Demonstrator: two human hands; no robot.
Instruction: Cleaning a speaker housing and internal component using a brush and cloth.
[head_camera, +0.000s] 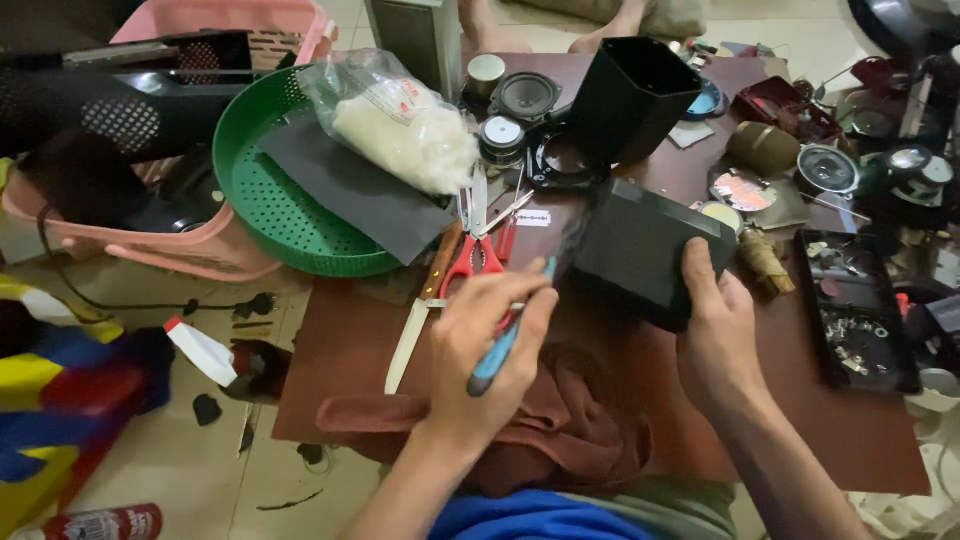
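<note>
Left hand (490, 345) – closed around a blue-handled tool (505, 340), tip at the black speaker housing (640, 262). Right hand (715, 325) grips that housing – on the brown tabletop (350, 340), beside red-handled scissors (478, 255).

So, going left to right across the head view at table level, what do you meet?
Pink basket → green perforated tray → bag of white stuffing → red-handled scissors → left hand holding a blue-handled tool → black box gripped by the right hand → black parts tray.
</note>
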